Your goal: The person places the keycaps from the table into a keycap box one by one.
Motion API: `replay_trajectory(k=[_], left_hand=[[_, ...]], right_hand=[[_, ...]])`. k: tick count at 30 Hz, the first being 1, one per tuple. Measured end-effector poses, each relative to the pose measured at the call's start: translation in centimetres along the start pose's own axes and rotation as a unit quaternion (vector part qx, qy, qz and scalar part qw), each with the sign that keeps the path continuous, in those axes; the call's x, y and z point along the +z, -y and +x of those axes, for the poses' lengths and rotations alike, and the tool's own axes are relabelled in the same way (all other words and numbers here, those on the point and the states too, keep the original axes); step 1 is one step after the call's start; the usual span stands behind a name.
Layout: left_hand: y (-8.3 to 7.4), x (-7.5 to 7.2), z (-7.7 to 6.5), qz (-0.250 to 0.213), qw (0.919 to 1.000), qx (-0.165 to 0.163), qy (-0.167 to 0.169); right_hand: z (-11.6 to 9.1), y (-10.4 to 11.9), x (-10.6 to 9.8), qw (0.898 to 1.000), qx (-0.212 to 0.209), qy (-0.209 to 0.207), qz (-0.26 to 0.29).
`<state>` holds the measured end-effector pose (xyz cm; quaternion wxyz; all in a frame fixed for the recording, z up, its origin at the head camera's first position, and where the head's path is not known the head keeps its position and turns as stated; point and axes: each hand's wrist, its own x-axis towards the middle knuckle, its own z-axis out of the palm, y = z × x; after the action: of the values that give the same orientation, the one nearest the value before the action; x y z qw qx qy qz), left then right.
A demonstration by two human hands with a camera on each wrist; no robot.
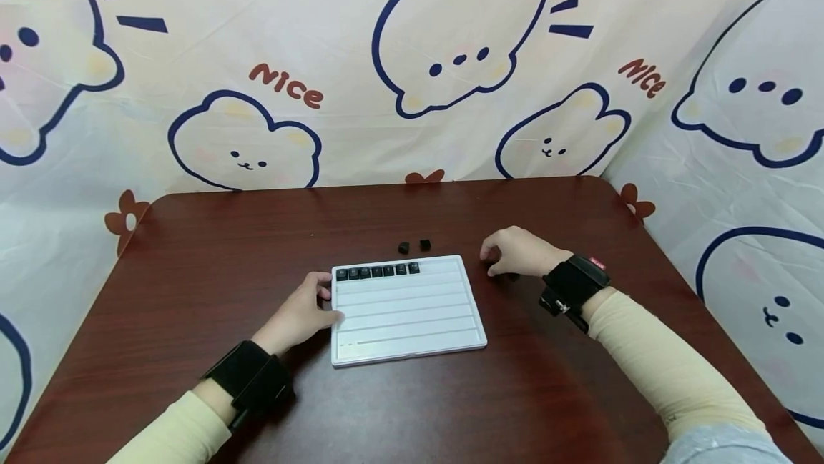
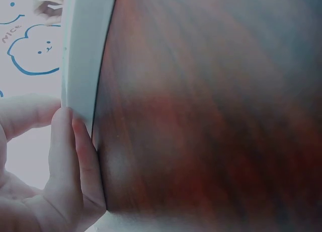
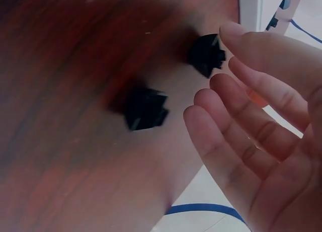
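Tabletop [image 1: 399,414] carried the board [image 1: 405,312], left hand [image 1: 301,312] pinching it at nine o'clock; relaxed right hand [image 1: 524,252] was near keycaps [image 3: 145,109] judged light, best side-gripped.

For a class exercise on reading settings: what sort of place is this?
Probably a makeshift indoor recording booth: creased, cartoon-printed sheeting stands close around a wood-grained table, and the person wears bulky black wrist bands on both arms.

The left hand [image 1: 301,319] is pinching, its thumb [image 1: 332,317] opposing the fingers [image 1: 317,279], its forearm [image 1: 183,430] slanting behind them — the right hand [image 1: 520,251] is curving loosely (thumb standing apart from the fingertips [image 3: 195,119]), its forearm [image 1: 672,362] extending behind them.
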<state>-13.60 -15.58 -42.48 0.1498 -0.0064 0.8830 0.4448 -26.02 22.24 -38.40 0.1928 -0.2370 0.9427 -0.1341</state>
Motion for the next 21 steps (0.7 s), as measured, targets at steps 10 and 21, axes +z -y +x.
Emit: replay_trajectory(k=[10, 21], left_hand=[[-0.15, 0.03, 0.06, 0.002, 1.0000, -0.001, -0.003], [-0.18, 0.06, -0.09, -0.001, 1.0000, 0.000, -0.001]], right_hand=[[-0.22, -0.71, 0.56, 1.000, -0.008, -0.014, -0.006], [-0.27, -0.58, 0.97, 1.000, -0.016, -0.021, -0.016]])
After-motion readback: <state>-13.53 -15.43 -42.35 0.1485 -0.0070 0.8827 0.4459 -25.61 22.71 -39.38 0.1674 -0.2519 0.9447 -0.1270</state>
